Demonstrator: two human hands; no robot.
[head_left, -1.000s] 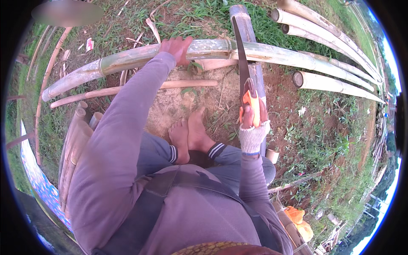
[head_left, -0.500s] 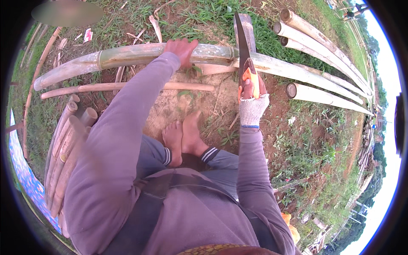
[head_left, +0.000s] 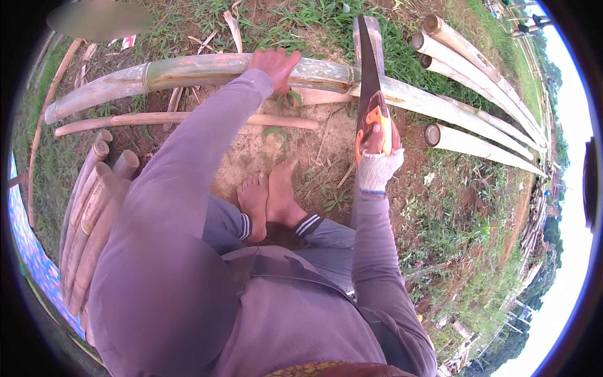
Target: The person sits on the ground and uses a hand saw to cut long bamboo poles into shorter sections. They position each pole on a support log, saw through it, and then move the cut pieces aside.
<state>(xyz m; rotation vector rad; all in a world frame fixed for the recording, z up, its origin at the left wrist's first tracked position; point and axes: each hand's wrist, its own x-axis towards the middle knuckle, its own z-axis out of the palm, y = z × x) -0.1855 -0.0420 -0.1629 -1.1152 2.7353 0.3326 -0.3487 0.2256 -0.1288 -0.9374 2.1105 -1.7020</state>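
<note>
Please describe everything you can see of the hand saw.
The hand saw has an orange and black handle and a long dark blade, seen edge-on. The right hand grips the handle. The blade points away from the person and crosses the thick green bamboo pole, beside a wooden block under the pole.

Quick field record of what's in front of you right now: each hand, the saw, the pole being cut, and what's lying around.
left hand: pressed flat on the long bamboo pole, holding it down
right hand: in a knit glove, gripping the orange handle of the handsaw
saw blade: laid across the pole, to the right of the left hand
feet: bare, on the dirt
left side: stack of cut bamboo pieces
right side: more bamboo poles
</note>
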